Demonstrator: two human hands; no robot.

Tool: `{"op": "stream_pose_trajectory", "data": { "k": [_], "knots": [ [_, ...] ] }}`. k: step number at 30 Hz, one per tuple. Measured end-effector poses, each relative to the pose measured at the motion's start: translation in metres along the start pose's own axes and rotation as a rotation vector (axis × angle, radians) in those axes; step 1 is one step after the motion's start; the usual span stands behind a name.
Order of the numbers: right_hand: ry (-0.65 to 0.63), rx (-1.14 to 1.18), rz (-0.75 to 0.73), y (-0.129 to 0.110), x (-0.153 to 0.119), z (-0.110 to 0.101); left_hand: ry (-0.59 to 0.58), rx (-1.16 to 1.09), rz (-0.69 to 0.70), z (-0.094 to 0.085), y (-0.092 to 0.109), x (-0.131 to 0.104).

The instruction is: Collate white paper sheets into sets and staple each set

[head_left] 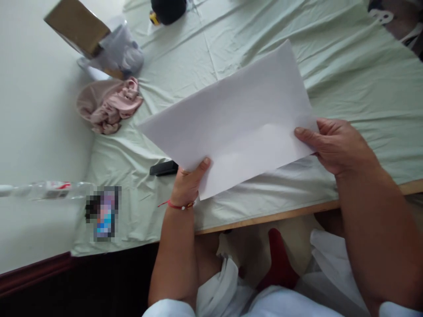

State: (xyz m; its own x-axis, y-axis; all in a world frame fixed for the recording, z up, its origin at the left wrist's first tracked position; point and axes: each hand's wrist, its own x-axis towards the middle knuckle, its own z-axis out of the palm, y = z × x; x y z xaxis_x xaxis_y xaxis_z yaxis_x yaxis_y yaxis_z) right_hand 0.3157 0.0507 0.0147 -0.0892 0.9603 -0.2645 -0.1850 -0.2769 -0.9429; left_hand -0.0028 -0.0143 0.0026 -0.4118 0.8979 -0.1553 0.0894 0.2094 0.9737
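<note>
A blank white sheet of paper (238, 119) is held up in front of me, tilted, over a surface covered with pale green cloth. My left hand (188, 182) grips its lower left part, thumb on top and fingers hidden beneath. At the right edge, my right hand (340, 143) pinches the sheet the same way, with the thumb lying on the face. Whether it is one sheet or several together I cannot tell. Just left of my left hand lies a black oblong object (164, 168), partly covered by the hand and paper.
The green cloth (363, 88) is wrinkled. Along the left wall are a clear plastic bottle (59, 190), a pixelated phone-like object (106, 213), a pink cloth (112, 105), and a cardboard box (77, 26) with plastic bags. A black object (168, 9) stands at the back.
</note>
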Motion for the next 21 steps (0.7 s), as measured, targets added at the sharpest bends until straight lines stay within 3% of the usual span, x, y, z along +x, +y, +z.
{"op": "stream_pose_trajectory", "data": {
  "k": [5,9,15,18,21],
  "knots": [
    [-0.06,-0.07,0.113,-0.001,-0.001,-0.001,0.009,0.011,0.014,-0.004,0.002,0.002],
    [-0.025,-0.19,0.081,0.0,-0.001,0.0,-0.061,0.045,-0.07,-0.008,-0.003,0.007],
    [-0.003,-0.078,-0.01,0.001,-0.001,0.005,-0.113,0.026,-0.088,-0.015,-0.011,0.014],
    [0.064,-0.245,0.0,0.002,0.001,0.004,-0.102,0.066,-0.015,-0.014,-0.01,0.012],
    [0.156,-0.479,-0.06,0.002,0.002,0.002,0.021,0.218,0.158,-0.011,-0.005,0.006]
  ]
}}
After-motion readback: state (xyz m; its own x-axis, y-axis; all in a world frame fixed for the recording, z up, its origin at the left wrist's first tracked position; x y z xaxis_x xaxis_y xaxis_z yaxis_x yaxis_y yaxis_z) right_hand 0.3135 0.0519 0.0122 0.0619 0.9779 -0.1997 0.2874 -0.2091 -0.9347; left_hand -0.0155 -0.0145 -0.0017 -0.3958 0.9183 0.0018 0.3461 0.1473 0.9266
